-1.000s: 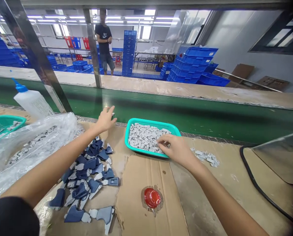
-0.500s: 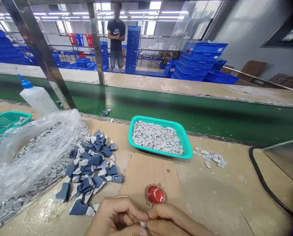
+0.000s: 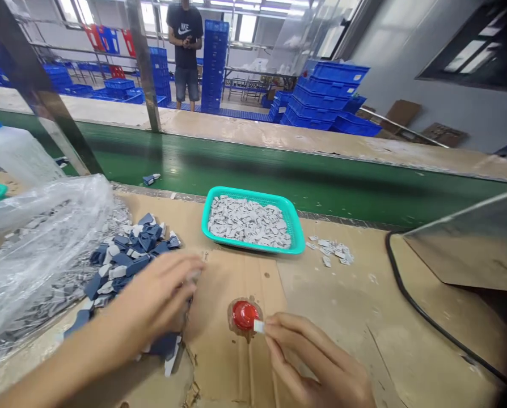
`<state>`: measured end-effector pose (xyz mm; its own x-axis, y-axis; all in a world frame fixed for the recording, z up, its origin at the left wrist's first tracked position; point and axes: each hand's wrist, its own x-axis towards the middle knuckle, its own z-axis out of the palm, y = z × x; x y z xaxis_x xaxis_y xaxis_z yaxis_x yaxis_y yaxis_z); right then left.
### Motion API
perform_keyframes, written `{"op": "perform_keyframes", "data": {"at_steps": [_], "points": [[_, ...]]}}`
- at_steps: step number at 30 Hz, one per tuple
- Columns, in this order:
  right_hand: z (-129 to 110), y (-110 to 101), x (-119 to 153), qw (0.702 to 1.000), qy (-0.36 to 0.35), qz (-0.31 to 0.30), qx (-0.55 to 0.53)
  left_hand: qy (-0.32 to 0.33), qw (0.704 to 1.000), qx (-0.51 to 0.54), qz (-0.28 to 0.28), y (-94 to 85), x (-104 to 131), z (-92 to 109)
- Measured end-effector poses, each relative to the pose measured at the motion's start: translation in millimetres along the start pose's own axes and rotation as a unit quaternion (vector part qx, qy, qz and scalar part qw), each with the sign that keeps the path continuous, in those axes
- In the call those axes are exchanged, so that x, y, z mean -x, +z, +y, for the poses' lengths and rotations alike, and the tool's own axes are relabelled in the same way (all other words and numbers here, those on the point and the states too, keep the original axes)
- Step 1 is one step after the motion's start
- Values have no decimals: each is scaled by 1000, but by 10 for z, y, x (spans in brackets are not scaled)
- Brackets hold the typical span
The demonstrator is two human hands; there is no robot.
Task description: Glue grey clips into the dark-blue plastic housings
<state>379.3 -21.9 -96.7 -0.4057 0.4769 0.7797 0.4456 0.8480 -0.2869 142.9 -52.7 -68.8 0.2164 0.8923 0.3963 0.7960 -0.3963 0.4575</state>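
Observation:
My right hand (image 3: 313, 357) pinches a small light grey piece (image 3: 259, 326) at the right edge of a red dish (image 3: 244, 314), which sits on a wet spot of the cardboard. Above the right side of a pile of dark blue and light grey parts (image 3: 126, 263) is my left hand (image 3: 160, 294), blurred, its fingers closed around something greyish near the fingertips that I cannot make out. Behind the dish stands a teal basket (image 3: 298, 235) full of small light grey pieces (image 3: 249, 221).
Loose grey pieces (image 3: 332, 249) lie right of the basket. A plastic bag of parts (image 3: 58, 238) and a white bottle (image 3: 19, 153) are at left. A black cable (image 3: 423, 317) curves at right. A green belt (image 3: 236, 170) runs behind; beyond it stands a person (image 3: 186, 51).
My hands have moved apart: the left went up and left to the pile, the right stays by the dish with a grey piece. The view has shifted right.

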Motion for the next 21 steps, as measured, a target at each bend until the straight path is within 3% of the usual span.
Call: {"op": "perform_keyframes", "data": {"at_steps": [3,6,9,12,14,16,18,21], "points": [[116,29,55,999,23,24,32,37,978,-205,23,-64,-100,-408],[160,105,95,998,18,40,41,28,966,-255,21,-7,-127,-665],[146,137,108,998,18,36,51,10,967,-251,41,24,-123,-688],[133,130,104,998,18,27,51,-7,968,-237,84,-11,-118,-565],[137,131,107,998,18,22,50,-56,984,-122,121,-34,-93,-440],[145,139,114,998,21,22,50,-127,978,88,141,-25,-34,-288],[147,145,114,998,22,22,49,-190,926,296,135,30,59,-125],[121,110,74,998,23,15,50,-250,825,492,119,178,215,81]]}}
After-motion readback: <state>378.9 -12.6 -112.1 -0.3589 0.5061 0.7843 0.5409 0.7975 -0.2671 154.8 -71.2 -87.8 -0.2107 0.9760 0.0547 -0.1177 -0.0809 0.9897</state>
